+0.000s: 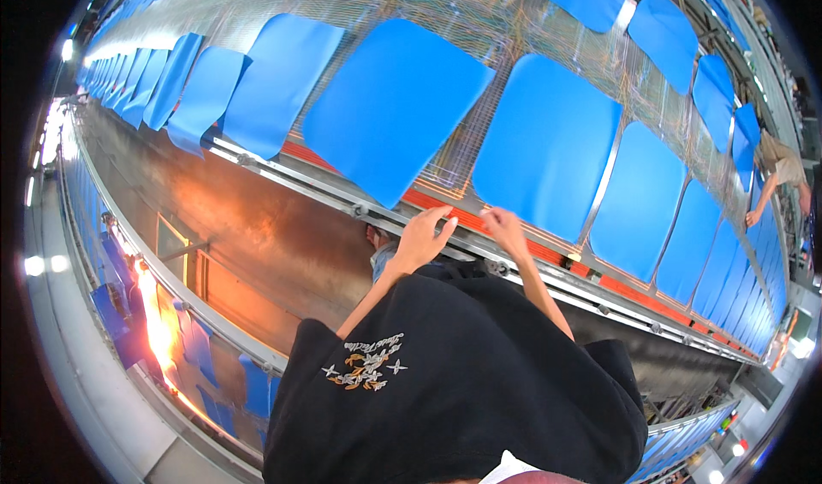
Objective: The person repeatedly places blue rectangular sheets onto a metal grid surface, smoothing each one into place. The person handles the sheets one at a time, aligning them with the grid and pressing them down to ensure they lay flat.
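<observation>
My left hand (426,236) hovers beside the metal rail (321,195) at the near edge of a long table, fingers apart and holding nothing. To its right, my right hand (506,228) has bent fingers and nothing visible between them. Just beyond my left hand lies a flat blue sheet (398,105) with rounded corners, its near corner reaching over the edge. A second blue sheet (549,144) lies beyond my right hand. Between the two sheets shows the table's surface (463,144), crossed by many thin coloured lines. A red strip (424,203) runs along the edge.
More blue sheets (639,198) line both sides of the table. Another person's arm (764,200) reaches over the far right side. A brown floor aisle (257,227) runs behind me on the left, bordered by another railed table (247,343) with blue sheets and a bright glare.
</observation>
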The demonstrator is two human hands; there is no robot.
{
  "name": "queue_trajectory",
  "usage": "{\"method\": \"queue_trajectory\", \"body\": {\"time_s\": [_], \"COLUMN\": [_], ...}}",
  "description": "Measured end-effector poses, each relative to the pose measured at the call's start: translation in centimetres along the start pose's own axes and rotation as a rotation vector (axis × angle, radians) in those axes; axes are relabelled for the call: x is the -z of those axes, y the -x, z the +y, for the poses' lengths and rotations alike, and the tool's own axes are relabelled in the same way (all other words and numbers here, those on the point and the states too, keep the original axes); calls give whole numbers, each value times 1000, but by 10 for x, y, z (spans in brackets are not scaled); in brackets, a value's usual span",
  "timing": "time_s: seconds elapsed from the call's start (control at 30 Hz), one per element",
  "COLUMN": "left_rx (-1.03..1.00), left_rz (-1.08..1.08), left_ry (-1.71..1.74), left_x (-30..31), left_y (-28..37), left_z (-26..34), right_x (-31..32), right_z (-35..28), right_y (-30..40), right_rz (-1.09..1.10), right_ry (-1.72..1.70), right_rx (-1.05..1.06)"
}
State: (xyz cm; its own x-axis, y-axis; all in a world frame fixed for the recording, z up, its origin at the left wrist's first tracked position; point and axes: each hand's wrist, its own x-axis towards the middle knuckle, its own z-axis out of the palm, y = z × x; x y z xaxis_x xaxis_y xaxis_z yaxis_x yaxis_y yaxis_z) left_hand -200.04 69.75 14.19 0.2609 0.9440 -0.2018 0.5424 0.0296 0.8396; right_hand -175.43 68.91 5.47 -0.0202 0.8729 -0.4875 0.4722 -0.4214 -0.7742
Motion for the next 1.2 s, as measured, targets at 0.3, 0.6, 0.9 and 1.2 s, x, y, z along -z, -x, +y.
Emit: {"method": "queue_trajectory", "body": {"time_s": [0.3,0.6,0.9,1.2], "left_rx": [196,254,278,490], "left_rz": [173,123,345,769], "left_ry": [234,344,530,-419], "left_x": [152,263,317,486], "left_y": [117,122,-15,-152], "left_z": [-128,-192,-289,-408], "right_x": [-216,-237,-241,-117], "right_z": [-111,-78,-130,-389], "right_y": [-81,-110,-96,-74], "right_rz": [-72,705,205,450], "right_ry": [-465,26,-545,-852], "right_rx": [-416,-338,-578,282]}}
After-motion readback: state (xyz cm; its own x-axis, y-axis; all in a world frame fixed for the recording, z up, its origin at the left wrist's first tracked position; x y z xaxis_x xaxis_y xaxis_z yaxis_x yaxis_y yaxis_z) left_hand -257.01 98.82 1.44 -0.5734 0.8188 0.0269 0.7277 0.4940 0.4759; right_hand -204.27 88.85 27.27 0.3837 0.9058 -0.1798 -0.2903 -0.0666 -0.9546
